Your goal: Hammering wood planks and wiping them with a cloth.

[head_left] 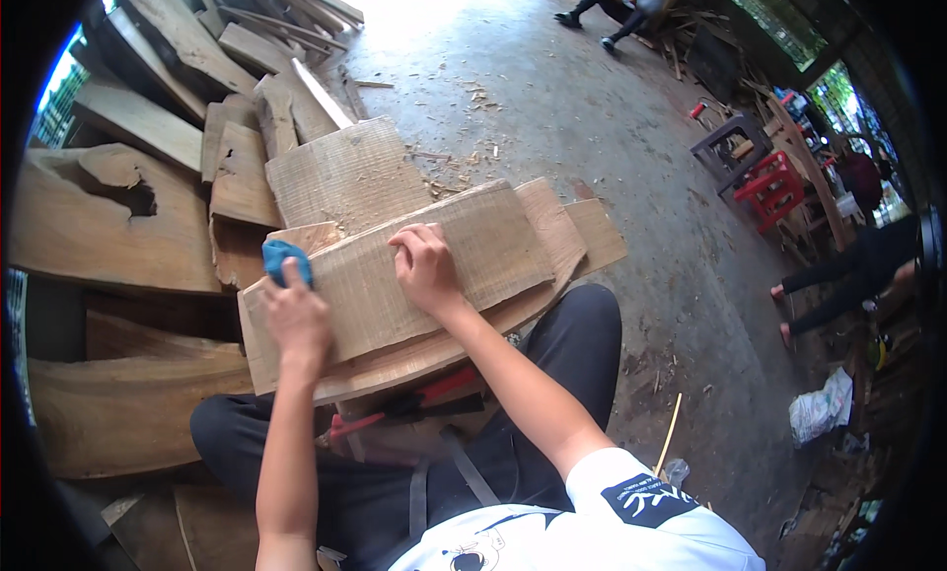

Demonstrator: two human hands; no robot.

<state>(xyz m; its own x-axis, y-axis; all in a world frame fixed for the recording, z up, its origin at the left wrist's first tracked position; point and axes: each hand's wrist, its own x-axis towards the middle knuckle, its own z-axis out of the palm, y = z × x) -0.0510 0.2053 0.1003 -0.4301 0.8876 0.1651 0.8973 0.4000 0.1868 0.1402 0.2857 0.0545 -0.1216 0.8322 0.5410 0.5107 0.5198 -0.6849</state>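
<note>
A rough-sawn plank lies flat on a wider wooden board, slanting across in front of the seated person's knees; the board shows beyond the plank along its near edge and at its right end. The person's left hand is at the plank's left end, its fingers closed on a crumpled blue cloth by the far left corner. The right hand rests on the plank near the middle of its far edge, fingers curled inward and close together; their tips are partly hidden, so I cannot tell whether they grip that edge.

Just past the far edge lies another saw-marked board, and a paler offcut juts out beyond the right end. Below the near edge, between the knees, is a red-and-black object.

Thick wooden slabs are stacked to the left, one with a ragged hole. Shavings lie scattered over the concrete floor. To the right stand a red plastic stool and a dark stool, with a white plastic bag nearer the person.
</note>
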